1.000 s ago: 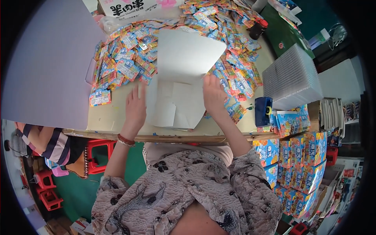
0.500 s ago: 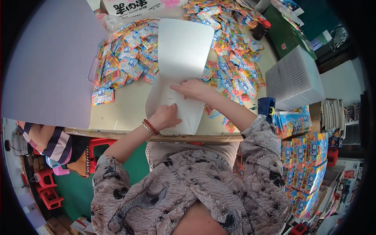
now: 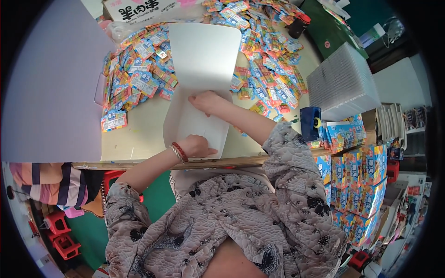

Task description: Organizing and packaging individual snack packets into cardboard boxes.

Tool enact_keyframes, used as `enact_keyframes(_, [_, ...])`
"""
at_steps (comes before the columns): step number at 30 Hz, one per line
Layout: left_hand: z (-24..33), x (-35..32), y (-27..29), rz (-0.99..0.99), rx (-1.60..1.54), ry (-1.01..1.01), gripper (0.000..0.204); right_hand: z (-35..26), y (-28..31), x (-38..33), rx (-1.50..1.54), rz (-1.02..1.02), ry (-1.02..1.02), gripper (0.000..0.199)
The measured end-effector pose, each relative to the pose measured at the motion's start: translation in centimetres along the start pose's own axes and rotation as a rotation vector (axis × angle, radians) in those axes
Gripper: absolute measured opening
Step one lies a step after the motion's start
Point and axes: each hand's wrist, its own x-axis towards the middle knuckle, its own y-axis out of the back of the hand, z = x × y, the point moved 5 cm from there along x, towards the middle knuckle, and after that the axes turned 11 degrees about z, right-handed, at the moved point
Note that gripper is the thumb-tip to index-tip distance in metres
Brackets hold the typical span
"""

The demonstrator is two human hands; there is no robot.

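White card sheet [image 3: 204,60] lying on the bench [image 3: 139,134], far part curved upward, near part flat and reaching the bench's front edge. Left hand [image 3: 197,146] resting on the sheet's near edge, grip loosely curled with fingertips pressing the card, red and metal bangles at the wrist. Right hand [image 3: 208,102] laid palm-down across the sheet at the bend, grip flat and spread, closed on nothing. Small sachets [image 3: 139,78] in blue, orange and yellow heaped left of the sheet; a second, wider spread of sachets [image 3: 269,60] to the right and behind it, some touching the sheet's edges. One flat blue-and-orange packet [image 3: 113,121] lying apart at the left heap's near end. White carton with large dark characters [image 3: 139,9] at the bench's far edge. Large pale lilac board [image 3: 51,83] covering the left part of the view. Stack of white ribbed trays [image 3: 343,85] at the right end of the bench; dark blue tape dispenser [image 3: 310,123] just beside its near corner. Blue printed cartons [image 3: 357,176] stacked in a column below the bench's right end, further ones leaning beside them. Dark green panel [image 3: 333,30] at upper right. Red plastic stools [image 3: 58,229] on the green floor [image 3: 88,227] at lower left, near striped fabric [image 3: 51,183].
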Motion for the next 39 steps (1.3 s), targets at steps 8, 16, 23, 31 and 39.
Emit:
enact_keyframes(8, [-2.0, 0.9, -2.5, 0.103, -0.002, 0.105, 0.056, -2.7, 3.7, -5.2, 0.459, 0.226, 0.123, 0.026])
enact_keyframes(16, [-4.3, -0.8, 0.1, 0.339, -0.01, 0.364, 0.048, 9.9, 25.3, -34.7, -0.32, 1.223, -0.468, 0.024])
enact_keyframes(23, [-6.0, -1.6, 1.5, 0.256, 0.017, 0.187, 0.042, 21.0, 27.1, -49.4, 0.177, 0.795, -0.696, 0.012])
enact_keyframes(31, [-3.5, -4.7, 9.6, 0.7, -0.209, 0.261, 0.023, 25.0, 27.1, -49.2, 0.542, 0.498, -0.797, 0.009])
enact_keyframes(39, [1.7, -5.9, 14.8, 0.888, -0.398, 0.21, 0.017, 26.3, 27.3, -49.2, 0.653, 0.463, -0.845, 0.014])
